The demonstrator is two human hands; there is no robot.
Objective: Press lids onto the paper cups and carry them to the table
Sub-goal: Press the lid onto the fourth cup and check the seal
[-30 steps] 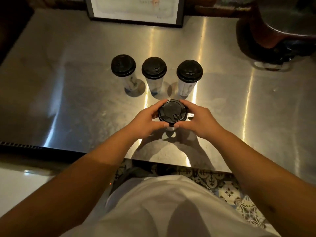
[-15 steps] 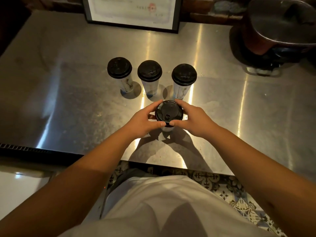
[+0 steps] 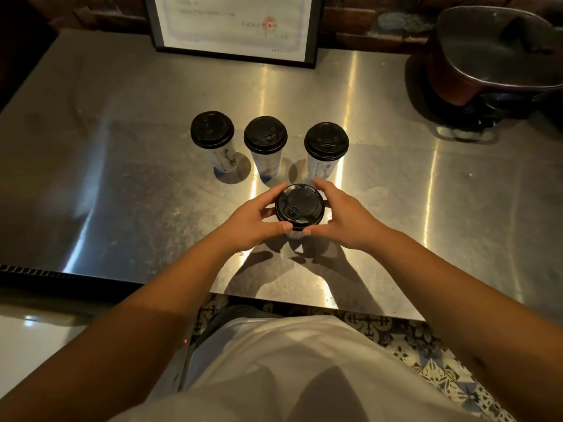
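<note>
- Nearest the viewer, a white shirt (image 3: pixel 274 370) is filling the lower frame, and both forearms are reaching forward from its sides and converging toward the centre of the steel counter (image 3: pixel 122 184).
- The left hand (image 3: pixel 253 220) is curling around the left side of the black lid (image 3: pixel 300 207), thumb tip lying at the lid's near rim and fingers wrapping toward its far-left edge.
- The right hand (image 3: pixel 347 217) is mirroring this pose on the right side, thumb tip meeting the near rim just beside the left thumb, fingers arching over the far-right edge.
- Both hands are thus gripping the lid, which is sitting on top of a paper cup (image 3: pixel 295 234); only a sliver of the cup's pale wall is showing beneath the thumbs, standing on the counter between the hands.
- Just beyond the fingertips, three lidded cups are standing upright in a row: the left cup (image 3: pixel 213 138), the middle cup (image 3: pixel 265 141) and the right cup (image 3: pixel 326 144), the last nearest the right hand's fingers.
- Farther back, a framed document (image 3: pixel 234 25) is leaning at the counter's far edge, beyond the hands.
- Far right of the hands, a dark pot (image 3: pixel 493 56) is resting on the counter.
</note>
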